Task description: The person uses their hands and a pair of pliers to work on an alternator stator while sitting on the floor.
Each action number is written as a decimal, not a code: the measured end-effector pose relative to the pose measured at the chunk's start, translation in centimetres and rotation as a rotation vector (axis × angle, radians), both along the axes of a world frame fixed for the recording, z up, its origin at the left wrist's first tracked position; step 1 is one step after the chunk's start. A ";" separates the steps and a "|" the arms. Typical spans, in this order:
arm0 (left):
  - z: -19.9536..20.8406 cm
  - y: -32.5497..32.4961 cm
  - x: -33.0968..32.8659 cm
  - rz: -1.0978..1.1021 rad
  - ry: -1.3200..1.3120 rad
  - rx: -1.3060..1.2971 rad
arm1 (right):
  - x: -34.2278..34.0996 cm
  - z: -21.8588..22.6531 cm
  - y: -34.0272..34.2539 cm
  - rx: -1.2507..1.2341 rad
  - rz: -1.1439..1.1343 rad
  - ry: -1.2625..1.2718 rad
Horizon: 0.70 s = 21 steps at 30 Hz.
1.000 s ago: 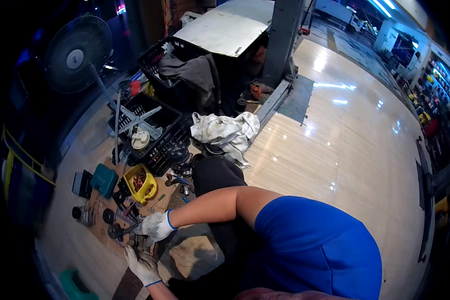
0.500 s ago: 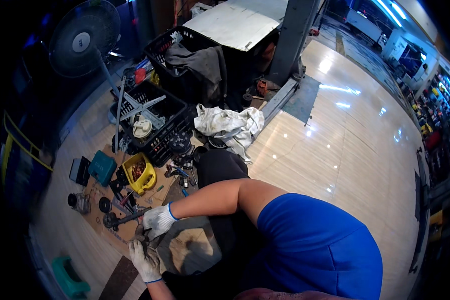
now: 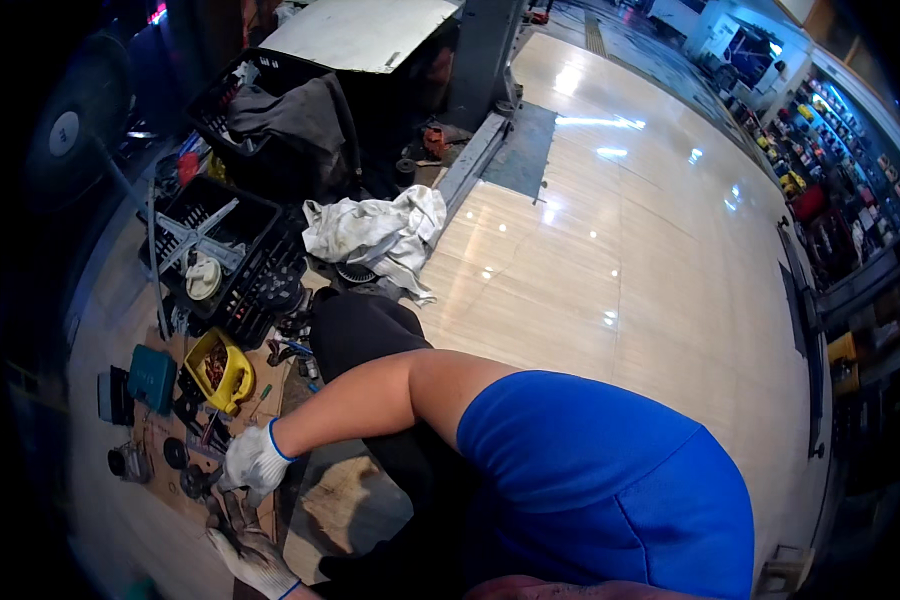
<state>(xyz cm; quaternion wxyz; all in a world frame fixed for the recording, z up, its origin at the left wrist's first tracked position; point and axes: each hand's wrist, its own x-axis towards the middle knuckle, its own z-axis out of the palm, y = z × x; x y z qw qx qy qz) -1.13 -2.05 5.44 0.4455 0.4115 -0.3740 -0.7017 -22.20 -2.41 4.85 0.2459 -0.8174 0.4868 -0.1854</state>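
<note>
Both my hands wear white knit gloves with dark, dirty fingers, and they meet at the lower left over a sheet of cardboard (image 3: pixel 160 503). My right hand (image 3: pixel 254 462) reaches in from the right, its fingers bent down and closed. Just below it, my left hand (image 3: pixel 255 562) has its fingers curled up against the right one's. Whatever they hold between them is too dark and covered to make out. Beside the right fingertips lies a dark metal part with a round end (image 3: pixel 193 482). A black ring (image 3: pixel 175 453) rests a little beyond it.
A yellow cut-open jug (image 3: pixel 232 385) holds small copper-coloured pieces. Nearby stand a teal case (image 3: pixel 151 378), a metal housing (image 3: pixel 130 462) and black crates (image 3: pixel 260 215) of parts. White cloth (image 3: pixel 380 235) lies by a steel post (image 3: pixel 478 65). A fan (image 3: pixel 65 135) stands far left.
The view has swung to the right, so everything sits further left in it. My hands stay together; the dark rod that showed beside the right hand is now mostly covered.
</note>
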 end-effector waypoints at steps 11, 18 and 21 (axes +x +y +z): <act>-2.7 -2.0 1.5 -0.084 0.247 -0.011 | 0.4 -0.9 -0.8 0.068 0.114 0.082; -4.1 -2.3 1.9 -0.185 0.228 -0.037 | 0.9 -2.5 -0.5 0.061 0.131 0.018; -2.1 -0.3 0.3 -0.072 0.175 0.134 | 1.5 -3.6 -0.3 0.042 0.111 0.045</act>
